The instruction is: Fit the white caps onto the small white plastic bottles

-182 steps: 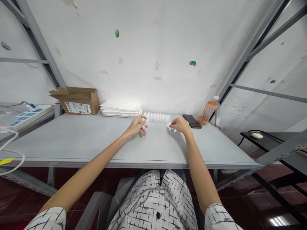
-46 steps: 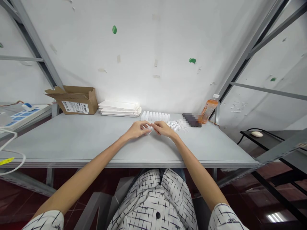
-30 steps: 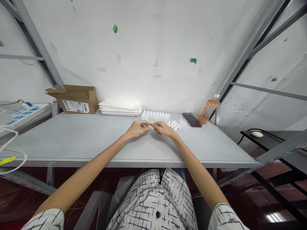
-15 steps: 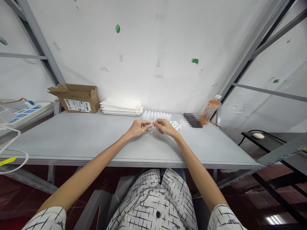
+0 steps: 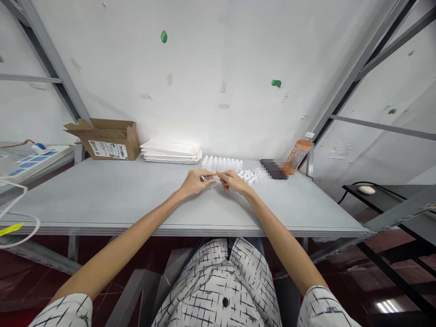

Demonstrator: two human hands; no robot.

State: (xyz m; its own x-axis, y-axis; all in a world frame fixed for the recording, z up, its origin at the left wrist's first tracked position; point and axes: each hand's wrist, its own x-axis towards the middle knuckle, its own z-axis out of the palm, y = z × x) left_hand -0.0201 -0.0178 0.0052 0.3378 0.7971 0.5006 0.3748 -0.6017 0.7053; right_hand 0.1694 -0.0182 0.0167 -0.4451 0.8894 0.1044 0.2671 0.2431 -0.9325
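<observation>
My left hand (image 5: pixel 197 181) is closed in a pinch around a small translucent plastic bottle (image 5: pixel 210 178), which lies sideways and is partly hidden by the fingers. Against its right end, the fingers of my right hand (image 5: pixel 232 180) press together on something too small to make out. A thin white curl shows just below the fingertips. Right behind the hands stands a row of small white bottles (image 5: pixel 223 163). Small white caps (image 5: pixel 247 175) lie heaped to the right of my right hand, with thin white pieces (image 5: pixel 262 177) beside them.
At the back left are an open cardboard box (image 5: pixel 111 141) and a stack of white flat packs (image 5: pixel 170 152). A dark blurred object (image 5: pixel 274 169) and a tilted bottle of orange drink (image 5: pixel 299 154) are at the back right. A power strip (image 5: pixel 37 161) sits far left.
The hands stay together in nearly the same place. My right fingers have shifted slightly, and more of the small bottle shows between the hands. The view has tipped a little.
</observation>
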